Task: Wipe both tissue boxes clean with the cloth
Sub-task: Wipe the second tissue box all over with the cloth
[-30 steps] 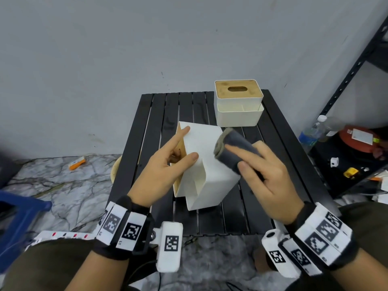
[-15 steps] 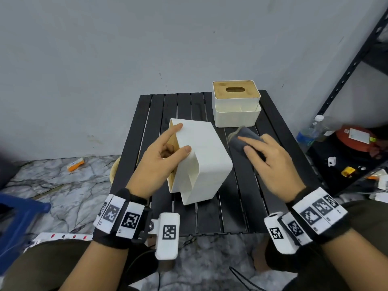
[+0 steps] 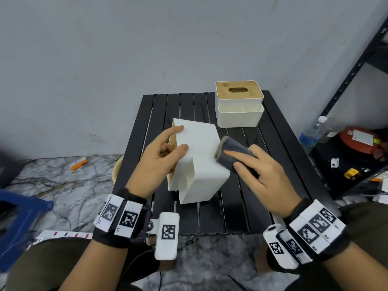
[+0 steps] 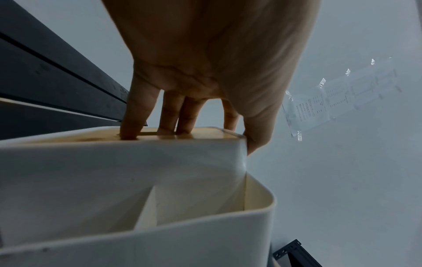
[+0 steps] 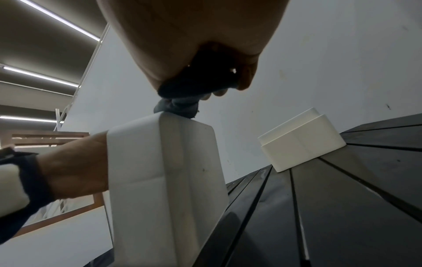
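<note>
On slatted table (image 3: 231,208), left hand (image 3: 156,164) grips tipped tissue box (image 3: 201,164), right hand (image 3: 262,175) clutches cloth (image 3: 233,149), second box (image 3: 239,106) behind

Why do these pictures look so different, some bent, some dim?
Head view: evenly lit, sharp, edges bowed by the wide lens. Left wrist view: the left hand looms close and soft above the box. Right wrist view: cloth near black, table glossy with glare.

Black wristbands (image 3: 117,238) carrying white blocks with black square-code markers circle both wrists.
</note>
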